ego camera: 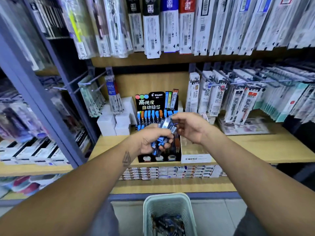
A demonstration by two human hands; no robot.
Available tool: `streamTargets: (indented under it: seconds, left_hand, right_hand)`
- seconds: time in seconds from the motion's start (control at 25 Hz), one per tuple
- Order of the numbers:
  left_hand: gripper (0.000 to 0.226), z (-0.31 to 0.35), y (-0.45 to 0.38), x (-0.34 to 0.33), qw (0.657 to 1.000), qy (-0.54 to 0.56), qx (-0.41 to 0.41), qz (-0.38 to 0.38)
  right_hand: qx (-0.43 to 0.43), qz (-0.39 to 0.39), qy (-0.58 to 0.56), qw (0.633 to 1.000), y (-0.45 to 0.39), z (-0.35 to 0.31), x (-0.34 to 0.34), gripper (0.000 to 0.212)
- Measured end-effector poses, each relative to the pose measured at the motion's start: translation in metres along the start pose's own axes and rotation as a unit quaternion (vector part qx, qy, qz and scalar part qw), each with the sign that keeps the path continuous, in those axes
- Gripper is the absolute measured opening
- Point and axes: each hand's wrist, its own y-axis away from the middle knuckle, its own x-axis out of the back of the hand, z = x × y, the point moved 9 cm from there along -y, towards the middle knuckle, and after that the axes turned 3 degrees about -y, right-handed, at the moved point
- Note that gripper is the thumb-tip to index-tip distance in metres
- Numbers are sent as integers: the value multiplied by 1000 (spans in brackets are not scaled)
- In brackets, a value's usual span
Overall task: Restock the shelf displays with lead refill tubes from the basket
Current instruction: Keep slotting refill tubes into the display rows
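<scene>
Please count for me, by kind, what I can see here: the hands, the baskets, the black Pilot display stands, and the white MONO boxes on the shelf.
Hands: 2, the left hand and the right hand, both holding the lead refill tubes
Basket: 1
Pilot display stand: 1
MONO box: 1
Total: 5

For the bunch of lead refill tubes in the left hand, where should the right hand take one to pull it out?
By its upper end, from above right. The left hand grips the lead refill tubes around their lower half, so only the fanned tops stick out toward the right hand, whose fingertips already touch them.
</scene>
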Motion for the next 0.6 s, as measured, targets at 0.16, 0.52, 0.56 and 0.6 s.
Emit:
streamTargets:
  seconds: [0.16, 0.52, 0.56, 0.6]
  left_hand:
    - [8, 4, -25, 3, 1000, 7, 5, -12]
    - [14, 9, -14, 48, 994, 100, 16, 48]
    - [14, 11, -12, 58, 991, 113, 13, 66]
    - [13, 12, -10, 67, 989, 120, 9, 83]
  right_hand:
    - [45, 62, -96, 992, -22, -17, 22, 1]
    - [79, 15, -14, 997, -31, -19, 7, 19]
    - [73, 1, 20, 997, -30, -17, -1, 18]
    - [67, -13, 39, 997, -30, -14, -9, 18]
